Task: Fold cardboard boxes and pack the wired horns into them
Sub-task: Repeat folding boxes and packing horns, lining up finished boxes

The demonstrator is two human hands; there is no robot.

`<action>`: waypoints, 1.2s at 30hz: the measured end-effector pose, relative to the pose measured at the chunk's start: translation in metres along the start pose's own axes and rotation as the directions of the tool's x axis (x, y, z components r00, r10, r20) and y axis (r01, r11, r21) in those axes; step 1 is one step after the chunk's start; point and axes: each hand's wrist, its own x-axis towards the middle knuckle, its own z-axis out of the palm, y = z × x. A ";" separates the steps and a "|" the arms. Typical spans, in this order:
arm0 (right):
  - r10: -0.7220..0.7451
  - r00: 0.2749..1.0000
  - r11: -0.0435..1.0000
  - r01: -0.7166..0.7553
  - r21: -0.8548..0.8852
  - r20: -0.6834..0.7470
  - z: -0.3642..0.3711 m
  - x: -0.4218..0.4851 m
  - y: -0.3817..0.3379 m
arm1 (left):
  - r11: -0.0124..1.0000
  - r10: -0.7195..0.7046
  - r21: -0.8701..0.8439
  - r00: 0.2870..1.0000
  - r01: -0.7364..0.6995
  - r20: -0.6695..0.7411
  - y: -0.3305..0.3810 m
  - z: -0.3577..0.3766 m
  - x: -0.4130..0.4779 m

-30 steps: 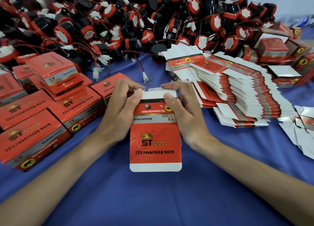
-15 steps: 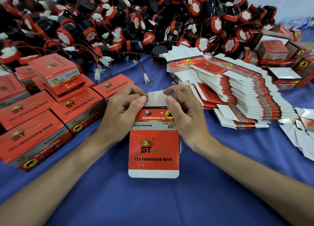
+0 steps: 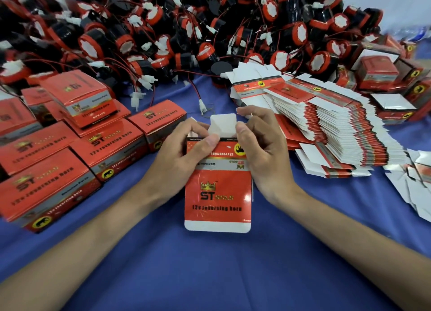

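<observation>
Packing desk in a small-goods workshop, with bulk stock on every side.

A heap of black-and-red wired horns (image 3: 186, 30) fills the whole top of the frame. Finished red boxes (image 3: 70, 152) printed "12v reversing horn" stack up at left, and a thick fanned pile of flat unfolded cartons (image 3: 338, 128) lies at right. All of it sits on a desk (image 3: 210, 275) draped in blue cloth. At centre, a left hand (image 3: 184, 152) and right hand (image 3: 263, 156) pinch one flat carton (image 3: 218, 194) by its white flap.
</observation>
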 end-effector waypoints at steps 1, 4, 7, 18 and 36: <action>0.026 1.000 1.000 -0.026 -0.003 0.016 0.000 0.000 0.000 | 0.999 0.022 0.024 0.999 -0.021 -0.031 0.000 0.001 0.000; 0.061 0.997 0.998 -0.060 -0.028 0.038 0.001 0.000 -0.001 | 0.995 0.085 0.067 0.990 -0.078 -0.109 0.001 0.003 0.000; -0.003 0.996 0.998 0.009 -0.065 0.085 0.001 0.000 -0.003 | 0.990 0.127 0.080 0.981 -0.116 -0.145 0.002 0.003 0.000; 0.102 0.988 0.989 -0.113 0.095 0.114 0.003 -0.002 -0.004 | 0.997 0.065 -0.016 0.977 -0.070 -0.205 0.002 0.003 0.001; 0.133 0.988 0.990 -0.137 0.045 0.080 0.005 -0.004 -0.003 | 0.983 0.168 0.103 0.961 -0.149 -0.218 0.004 0.002 -0.001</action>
